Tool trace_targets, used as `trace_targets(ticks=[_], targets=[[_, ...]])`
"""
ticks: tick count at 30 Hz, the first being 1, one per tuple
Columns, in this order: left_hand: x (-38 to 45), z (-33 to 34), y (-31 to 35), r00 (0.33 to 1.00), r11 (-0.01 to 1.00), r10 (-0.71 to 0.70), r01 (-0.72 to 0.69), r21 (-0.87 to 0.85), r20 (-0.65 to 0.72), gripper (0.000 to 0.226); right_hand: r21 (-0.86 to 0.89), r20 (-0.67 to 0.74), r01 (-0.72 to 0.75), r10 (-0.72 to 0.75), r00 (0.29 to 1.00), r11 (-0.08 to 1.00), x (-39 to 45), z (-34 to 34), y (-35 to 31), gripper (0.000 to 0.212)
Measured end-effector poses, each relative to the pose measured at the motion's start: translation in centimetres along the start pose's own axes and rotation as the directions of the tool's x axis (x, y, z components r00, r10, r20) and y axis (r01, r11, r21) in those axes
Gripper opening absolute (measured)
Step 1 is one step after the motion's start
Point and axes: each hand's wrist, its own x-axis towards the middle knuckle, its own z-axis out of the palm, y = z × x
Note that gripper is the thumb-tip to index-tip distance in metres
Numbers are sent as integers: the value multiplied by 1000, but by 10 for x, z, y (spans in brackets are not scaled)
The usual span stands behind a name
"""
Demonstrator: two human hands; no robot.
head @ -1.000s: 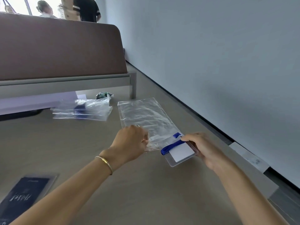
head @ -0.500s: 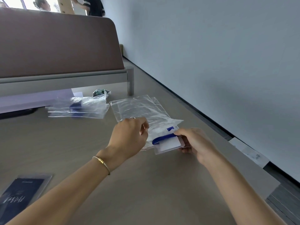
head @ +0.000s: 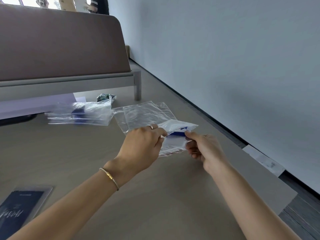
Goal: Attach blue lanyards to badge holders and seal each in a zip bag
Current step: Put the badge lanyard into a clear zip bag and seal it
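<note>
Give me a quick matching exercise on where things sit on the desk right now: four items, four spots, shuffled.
Items:
1. blue lanyard
2. dark booklet
3. pile of filled bags
4. crumpled green wrapper

Places:
A. near-left corner of the desk
B. inside the zip bag pinched between left hand and right hand
C. far side, beside the divider's leg
D. left of the empty flat bags

Pairs: 1-B, 2-A, 3-D, 4-C
</note>
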Motion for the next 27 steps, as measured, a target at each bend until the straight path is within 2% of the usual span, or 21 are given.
trace_targets(ticks=[7, 11, 14, 16, 18, 20, 22, 25, 27], targets=[[-4, 4, 6, 997, 997, 74, -74, -28, -11, 16, 17, 30, -11, 11, 999, 1000, -7, 17, -1, 16], [-4, 6, 7, 992, 991, 124, -125, -38, -27, 18, -104, 71, -1, 9, 997, 995, -5, 27, -3, 20], [-3, 3, 0, 993, 994, 110, -111, -24, -41, 17, -228, 111, 31, -5, 994, 973, -1, 25, -3, 17], [-3, 1, -6, 995, 996, 83, -84, -10, -53, 18, -277, 104, 87, -60, 993, 957, 2, 18, 0, 16], [-3, -1, -11, 997, 998, 59, -59, 2, -49, 20, -384, 39, 191, -191, 981, 903, 9, 8, 7, 22], [-4, -2, -14, 998, 998, 53, -52, 18, -39, 21, -529, -54, 267, -346, 937, 805, 18, 0, 13, 28], [-6, -2, -17, 998, 997, 56, -55, 46, -30, 21, -592, -110, 289, -431, 896, 752, 20, -4, 13, 28], [-13, 0, -19, 999, 996, 38, -39, 81, 19, 19, -589, -101, 322, -463, 881, 741, 18, -4, 14, 49], [-19, 0, -19, 999, 994, 5, -10, 107, 51, 14, -537, -53, 340, -433, 900, 772, 21, 0, 16, 51]])
